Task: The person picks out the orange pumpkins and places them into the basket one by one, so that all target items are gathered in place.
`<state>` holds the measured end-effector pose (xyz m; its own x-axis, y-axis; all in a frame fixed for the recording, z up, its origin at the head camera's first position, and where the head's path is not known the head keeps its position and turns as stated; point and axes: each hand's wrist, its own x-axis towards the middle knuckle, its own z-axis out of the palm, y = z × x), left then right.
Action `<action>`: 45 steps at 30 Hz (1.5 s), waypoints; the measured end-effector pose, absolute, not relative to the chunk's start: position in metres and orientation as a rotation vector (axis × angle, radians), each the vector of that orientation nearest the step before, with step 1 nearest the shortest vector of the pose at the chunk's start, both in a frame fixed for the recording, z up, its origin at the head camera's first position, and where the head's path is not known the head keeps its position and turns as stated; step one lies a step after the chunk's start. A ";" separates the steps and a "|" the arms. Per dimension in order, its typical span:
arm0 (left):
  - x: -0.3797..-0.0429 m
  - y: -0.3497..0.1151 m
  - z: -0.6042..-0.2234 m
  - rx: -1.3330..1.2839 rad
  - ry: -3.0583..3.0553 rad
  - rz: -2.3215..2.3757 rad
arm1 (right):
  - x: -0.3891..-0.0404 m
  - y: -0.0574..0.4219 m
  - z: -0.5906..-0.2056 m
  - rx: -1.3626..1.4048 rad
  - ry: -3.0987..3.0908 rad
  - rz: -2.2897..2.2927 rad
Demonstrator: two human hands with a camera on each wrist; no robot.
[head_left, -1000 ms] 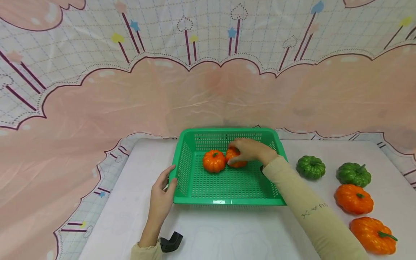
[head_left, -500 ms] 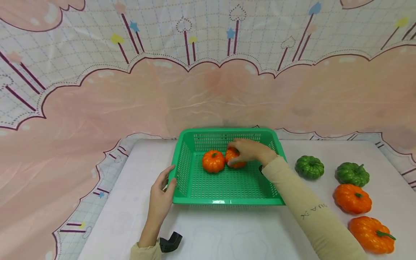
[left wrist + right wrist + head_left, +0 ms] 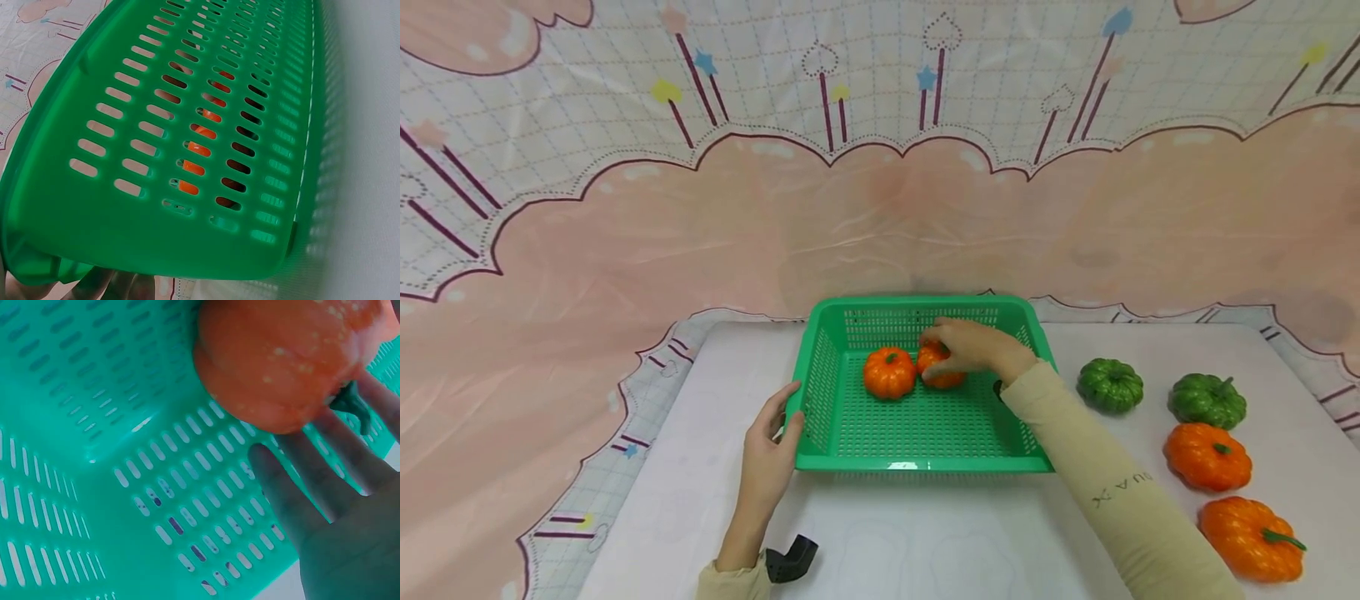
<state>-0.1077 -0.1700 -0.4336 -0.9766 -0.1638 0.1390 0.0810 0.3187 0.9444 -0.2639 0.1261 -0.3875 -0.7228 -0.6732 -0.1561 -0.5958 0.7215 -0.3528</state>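
Two pumpkins [image 3: 889,372] sit side by side, perhaps touching, in the basket [image 3: 925,464], with four others [image 3: 1208,457] to its right.

The basket [image 3: 925,465] is green, patterned with rows of slots. The orange pumpkins [image 3: 889,375] have green stems and paler flecks; the green pumpkins [image 3: 1109,386] are mottled lighter. The sleeves [image 3: 1105,475] are beige, one darkly lettered; the table [image 3: 925,542] is white. The backdrop cloth [image 3: 880,217] pairs maroon-outlined peach scallops with white checks and blue stars.

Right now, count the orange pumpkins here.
4: in the green basket, an unheld pumpkin and one held by the right hand; on the table at right, a farther pumpkin and a nearer one.
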 end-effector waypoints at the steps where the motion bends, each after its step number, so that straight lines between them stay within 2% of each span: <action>1: -0.108 -0.170 -0.433 0.077 -2.372 -1.722 | -0.263 0.126 -0.386 -1.001 2.657 -0.406; 21: -0.104 -0.172 -0.432 0.081 -2.396 -1.677 | -0.248 0.132 -0.367 -1.109 2.742 -0.406; 28: -0.106 -0.170 -0.432 0.078 -2.388 -1.692 | -0.241 0.137 -0.356 -1.038 2.773 -0.395; 45: -0.106 -0.168 -0.432 0.088 -2.380 -1.700 | -0.218 0.151 -0.332 -1.098 2.844 -0.352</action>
<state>-0.1056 -0.1685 -0.4317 -0.9751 -0.1726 0.1394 0.0759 0.3306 0.9407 -0.2176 0.1509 -0.3320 -0.7418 -0.6705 0.0146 -0.6537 0.7181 -0.2387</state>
